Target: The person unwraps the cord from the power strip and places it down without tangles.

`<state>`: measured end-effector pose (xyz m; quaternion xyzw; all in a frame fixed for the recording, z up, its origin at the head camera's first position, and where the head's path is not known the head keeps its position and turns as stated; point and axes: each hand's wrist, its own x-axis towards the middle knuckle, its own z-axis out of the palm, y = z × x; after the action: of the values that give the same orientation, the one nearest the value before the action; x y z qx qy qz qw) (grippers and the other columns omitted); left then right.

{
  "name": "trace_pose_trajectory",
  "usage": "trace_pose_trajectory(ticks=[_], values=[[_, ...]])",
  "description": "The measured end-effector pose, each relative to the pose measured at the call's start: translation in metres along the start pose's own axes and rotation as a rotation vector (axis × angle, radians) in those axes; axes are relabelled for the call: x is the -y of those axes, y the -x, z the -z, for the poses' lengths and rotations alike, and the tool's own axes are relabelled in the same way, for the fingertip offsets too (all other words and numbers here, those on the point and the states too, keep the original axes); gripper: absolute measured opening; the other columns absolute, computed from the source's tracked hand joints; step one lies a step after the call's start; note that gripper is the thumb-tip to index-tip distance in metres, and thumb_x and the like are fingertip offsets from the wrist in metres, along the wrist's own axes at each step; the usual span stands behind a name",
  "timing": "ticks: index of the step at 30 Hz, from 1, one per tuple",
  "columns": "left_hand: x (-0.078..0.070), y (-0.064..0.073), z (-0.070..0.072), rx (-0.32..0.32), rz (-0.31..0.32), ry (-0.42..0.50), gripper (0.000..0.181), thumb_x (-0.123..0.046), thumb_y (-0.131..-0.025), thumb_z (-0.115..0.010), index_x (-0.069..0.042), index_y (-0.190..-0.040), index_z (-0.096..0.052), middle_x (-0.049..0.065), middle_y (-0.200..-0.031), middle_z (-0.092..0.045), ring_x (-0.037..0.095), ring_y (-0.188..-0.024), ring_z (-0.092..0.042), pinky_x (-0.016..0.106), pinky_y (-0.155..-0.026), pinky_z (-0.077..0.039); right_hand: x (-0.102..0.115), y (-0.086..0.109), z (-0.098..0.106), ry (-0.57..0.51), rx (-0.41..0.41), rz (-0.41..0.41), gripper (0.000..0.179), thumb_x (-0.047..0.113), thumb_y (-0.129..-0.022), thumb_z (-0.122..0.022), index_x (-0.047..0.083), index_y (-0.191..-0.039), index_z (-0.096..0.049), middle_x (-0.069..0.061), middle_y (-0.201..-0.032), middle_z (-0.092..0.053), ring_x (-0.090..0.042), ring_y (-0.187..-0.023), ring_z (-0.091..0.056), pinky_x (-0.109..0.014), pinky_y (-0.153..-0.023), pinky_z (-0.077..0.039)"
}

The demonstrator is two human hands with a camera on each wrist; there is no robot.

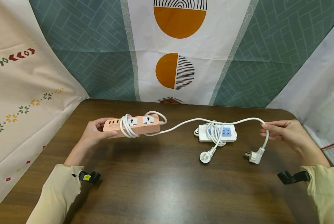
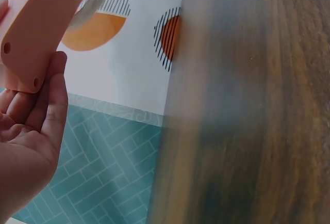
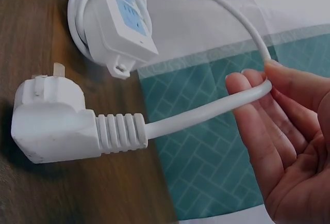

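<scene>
My left hand grips the left end of a pink power strip, raised above the table. White cord is looped around the strip's middle, and its sockets face me. From the strip a loose stretch of white cord runs right to my right hand, which pinches it between thumb and fingers. Below that pinch hangs the cord's angled white plug; its prongs show in the right wrist view, where the plug is large. In the left wrist view, fingers support the pink strip from beneath.
A white power strip with blue sockets lies on the brown table, its own cord wound around it. That cord's round plug rests in front. Patterned cloth hangs behind the table and at both sides.
</scene>
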<state>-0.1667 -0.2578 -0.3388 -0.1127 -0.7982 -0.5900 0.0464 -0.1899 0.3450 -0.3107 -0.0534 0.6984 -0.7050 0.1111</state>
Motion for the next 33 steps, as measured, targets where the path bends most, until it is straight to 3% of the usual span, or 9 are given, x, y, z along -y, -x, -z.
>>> trace_pose_trajectory(ticks=[8, 17, 22, 27, 29, 33], values=[[0.002, 0.003, 0.003, 0.024, 0.007, -0.042, 0.036, 0.002, -0.073, -0.071, -0.009, -0.106, -0.062, -0.012, -0.085, -0.064, 0.005, -0.069, -0.054, 0.020, -0.057, -0.045, 0.002, 0.003, 0.023, -0.191, -0.002, -0.013, 0.031, -0.008, -0.090, -0.046, 0.006, -0.089, -0.073, -0.014, -0.078, -0.069, -0.020, -0.074, -0.068, -0.027, -0.062, -0.052], [0.004, 0.004, 0.004, 0.042, -0.003, -0.078, 0.037, 0.001, -0.072, -0.072, 0.000, -0.106, -0.060, -0.013, -0.085, -0.064, 0.005, -0.068, -0.054, 0.021, -0.056, -0.045, 0.011, 0.005, 0.028, -0.161, -0.098, -0.022, 0.025, -0.004, -0.088, -0.052, 0.007, -0.085, -0.074, -0.012, -0.074, -0.069, -0.019, -0.070, -0.068, -0.026, -0.060, -0.052], [0.003, 0.004, 0.004, 0.045, -0.015, -0.083, 0.041, 0.002, -0.072, -0.071, 0.010, -0.110, -0.056, -0.013, -0.085, -0.064, 0.006, -0.069, -0.054, 0.020, -0.057, -0.045, 0.011, 0.008, 0.034, -0.081, -0.140, -0.040, 0.023, -0.001, -0.088, -0.055, 0.011, -0.083, -0.074, -0.009, -0.073, -0.070, -0.015, -0.070, -0.068, -0.024, -0.060, -0.051], [0.004, 0.005, 0.003, 0.039, -0.017, -0.092, 0.043, 0.001, -0.073, -0.071, 0.010, -0.111, -0.055, -0.013, -0.085, -0.064, 0.007, -0.069, -0.054, 0.021, -0.057, -0.045, 0.008, 0.008, 0.038, -0.022, -0.157, -0.081, 0.021, 0.003, -0.088, -0.057, 0.014, -0.083, -0.074, -0.005, -0.074, -0.070, -0.014, -0.072, -0.068, -0.024, -0.062, -0.052], [0.004, 0.005, 0.002, 0.039, -0.017, -0.100, 0.043, 0.000, -0.073, -0.071, 0.011, -0.112, -0.055, -0.013, -0.085, -0.063, 0.007, -0.069, -0.054, 0.021, -0.057, -0.045, 0.009, 0.007, 0.036, 0.035, -0.173, -0.098, 0.019, 0.006, -0.087, -0.059, 0.017, -0.082, -0.074, -0.003, -0.075, -0.070, -0.011, -0.072, -0.067, -0.023, -0.063, -0.051], [0.005, 0.003, -0.001, 0.030, -0.018, -0.116, 0.044, -0.001, -0.073, -0.072, 0.011, -0.112, -0.055, -0.014, -0.084, -0.063, 0.006, -0.069, -0.053, 0.021, -0.057, -0.044, 0.011, 0.003, 0.032, 0.259, -0.201, -0.137, 0.017, 0.019, -0.087, -0.062, 0.031, -0.079, -0.071, 0.008, -0.075, -0.070, -0.003, -0.074, -0.065, -0.019, -0.066, -0.050]])
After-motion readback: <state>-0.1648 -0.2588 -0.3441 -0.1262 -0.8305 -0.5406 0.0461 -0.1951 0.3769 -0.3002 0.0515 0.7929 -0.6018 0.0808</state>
